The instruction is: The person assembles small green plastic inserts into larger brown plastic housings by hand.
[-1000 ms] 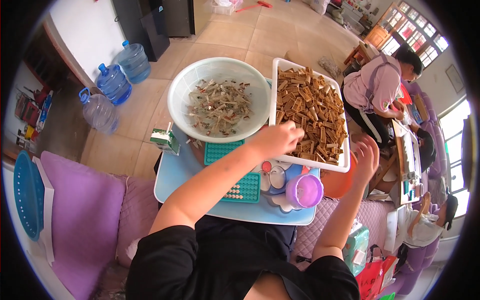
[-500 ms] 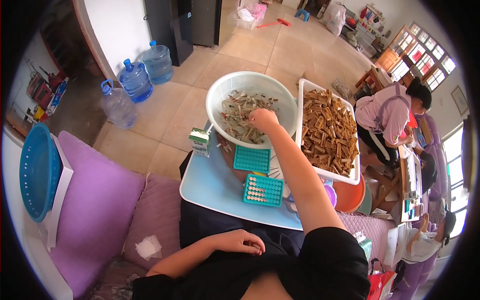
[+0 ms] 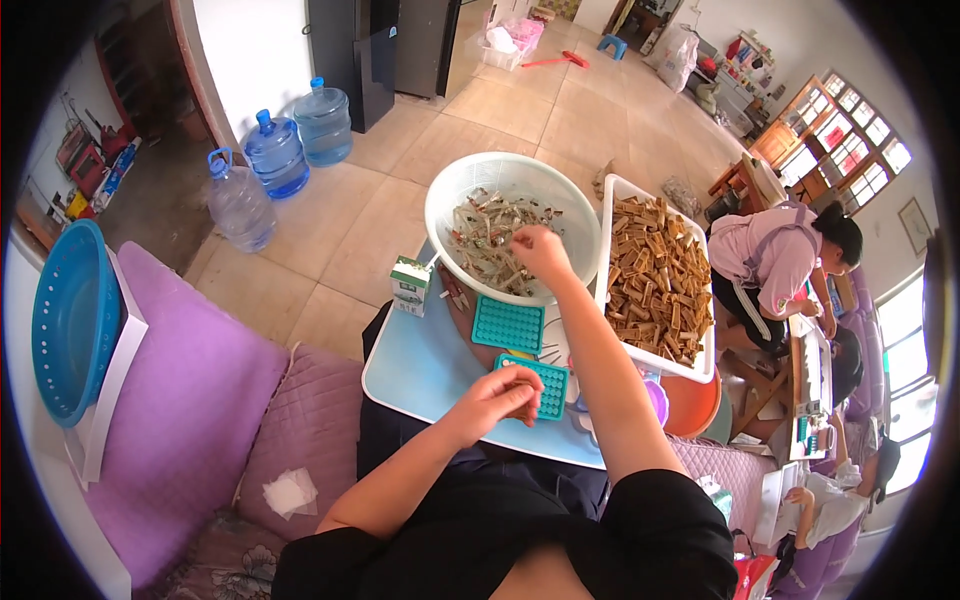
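Note:
A large whitish basin (image 3: 440, 240) holds a heap of small pale, translucent strips with dark and reddish bits (image 3: 485, 235). Over the right part of that heap is my right hand (image 3: 540, 250), its fingers drawn together; what they hold, if anything, cannot be made out. My left hand (image 3: 500, 398) hovers at the near teal tray (image 3: 552, 385), partly covering it, fingers curled in and thumb against them, with their contents hidden. Just beyond lies a second teal tray (image 3: 507, 324) with rows of small holes.
A white tray (image 3: 709, 362) heaped with brown pieces (image 3: 655, 280) stands right of the basin. On the light-blue table (image 3: 410, 372) are a small green-and-white carton (image 3: 410, 288) and a pliers-like tool (image 3: 455, 290). Water bottles (image 3: 272, 155) stand at left; a co-worker (image 3: 768, 255) bends at right.
My left hand has risen from my lap to the near teal tray and now covers its left part. My right hand stays over the basin's heap. The view has shifted slightly.

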### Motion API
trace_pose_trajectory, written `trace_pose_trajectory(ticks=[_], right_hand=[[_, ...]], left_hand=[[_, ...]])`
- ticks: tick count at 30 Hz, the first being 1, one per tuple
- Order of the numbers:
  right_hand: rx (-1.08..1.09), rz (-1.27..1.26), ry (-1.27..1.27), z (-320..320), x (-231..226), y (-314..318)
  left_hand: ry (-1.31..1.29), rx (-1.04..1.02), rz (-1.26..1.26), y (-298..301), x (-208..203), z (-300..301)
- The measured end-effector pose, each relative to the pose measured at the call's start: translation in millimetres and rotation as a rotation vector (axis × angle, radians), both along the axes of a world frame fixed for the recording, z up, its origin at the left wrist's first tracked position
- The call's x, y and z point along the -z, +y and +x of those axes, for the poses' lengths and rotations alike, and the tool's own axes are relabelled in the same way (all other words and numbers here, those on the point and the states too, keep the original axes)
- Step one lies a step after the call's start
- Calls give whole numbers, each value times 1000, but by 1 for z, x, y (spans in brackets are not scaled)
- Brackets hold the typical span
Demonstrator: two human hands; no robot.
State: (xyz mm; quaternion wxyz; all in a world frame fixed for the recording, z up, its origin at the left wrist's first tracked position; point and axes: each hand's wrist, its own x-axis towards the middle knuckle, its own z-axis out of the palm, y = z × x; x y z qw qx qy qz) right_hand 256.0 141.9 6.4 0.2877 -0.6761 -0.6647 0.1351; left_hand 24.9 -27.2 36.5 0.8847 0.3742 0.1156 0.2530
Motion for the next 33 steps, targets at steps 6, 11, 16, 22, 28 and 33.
trace_pose_trajectory(ticks=[6, 11, 16, 22, 28, 33], right_hand=[[1, 202, 520, -36, -59, -74], [64, -66, 354, -36, -56, -102], [-22, 86, 1012, -29, -56, -118], [-62, -28, 840, -48, -62, -184], [-143, 131, 1176, -41, -51, -237], [-354, 9, 1468, -27, -58, -260]], left_hand=[[10, -266, -264, 27, 20, -6], [155, -390, -196, 53, 20, 22], [181, -386, -234, 55, 11, 33], [133, -331, -24, 43, -13, 33], [42, -338, -81, 22, -24, 40], [62, -359, 129, -14, -28, 51]])
